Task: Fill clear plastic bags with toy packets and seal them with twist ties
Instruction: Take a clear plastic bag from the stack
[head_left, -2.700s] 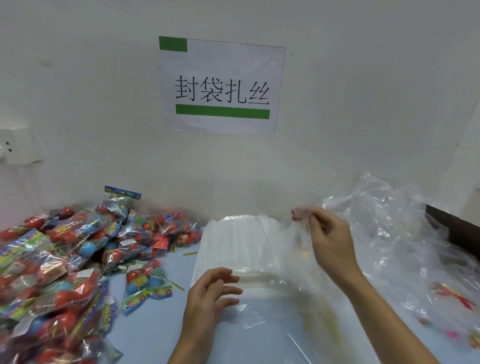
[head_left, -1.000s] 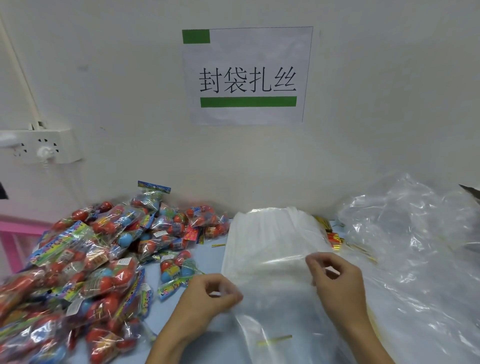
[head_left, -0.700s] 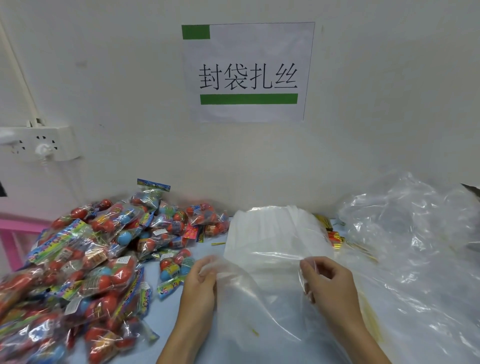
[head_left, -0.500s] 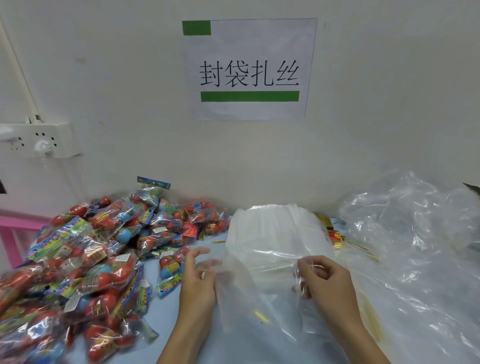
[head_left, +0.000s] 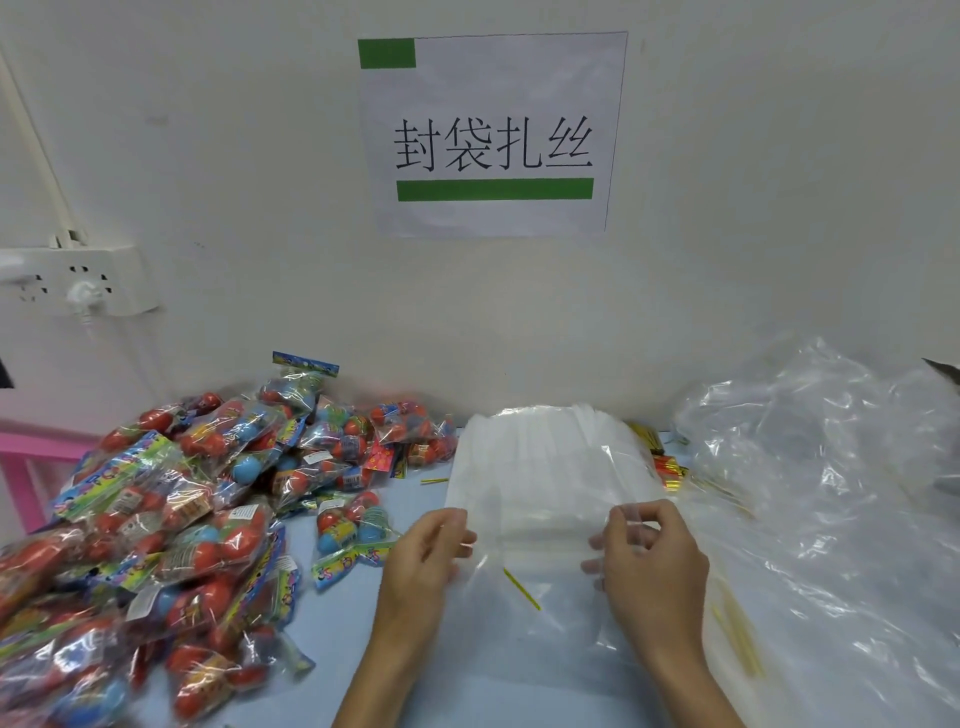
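A clear plastic bag (head_left: 540, 613) is held up between both hands over the light blue table (head_left: 337, 639). My left hand (head_left: 421, 561) pinches its left top edge and my right hand (head_left: 649, 561) pinches its right top edge, so the mouth is stretched flat. A yellow twist tie (head_left: 521, 588) shows through the film. Behind it lies a flat stack of clear bags (head_left: 545, 457). Toy packets (head_left: 171, 509) with red and blue balls are heaped at the left, one packet (head_left: 350, 530) close to my left hand.
More yellow twist ties (head_left: 737, 639) lie under crumpled clear plastic (head_left: 841, 493) at the right. A red and gold bundle (head_left: 670, 470) sits by the wall. On the wall are a paper sign (head_left: 493, 135) and a power strip (head_left: 78, 280).
My right hand brought a bag down from the stack, and both hands took its top edge. Since half a second ago the hands have drawn apart, pulling the bag mouth flat.
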